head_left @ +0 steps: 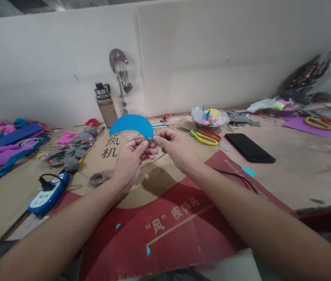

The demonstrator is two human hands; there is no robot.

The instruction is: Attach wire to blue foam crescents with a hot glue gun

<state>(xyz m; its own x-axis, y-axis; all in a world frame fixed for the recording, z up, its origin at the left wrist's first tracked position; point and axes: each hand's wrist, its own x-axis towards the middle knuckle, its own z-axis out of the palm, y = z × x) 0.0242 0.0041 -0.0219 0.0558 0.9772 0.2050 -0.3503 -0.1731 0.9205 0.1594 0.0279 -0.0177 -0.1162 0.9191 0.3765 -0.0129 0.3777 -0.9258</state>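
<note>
My left hand (133, 158) is closed, pinching a small dark grey piece (149, 142), perhaps felt, between thumb and fingers. Closed at the same piece, my right hand (172, 146) grips its right side with thumb and forefinger. The piece is too small and too covered for its exact shape to show. Just behind the hands lies a blue crescent (133, 122) on a flattened cardboard box (165, 191) with printed characters. A ring of grey cord or tape (97, 179) rests left of my left wrist.
To the left are a blue-and-white power strip (48, 194), grey felt pieces (68, 152) and coloured cloth (13, 146). A bottle (106, 105) stands by the wall. Yellow-and-red-handled scissors (204, 137), a plastic-wrapped bowl (210, 118) and a black phone (249, 148) lie to the right.
</note>
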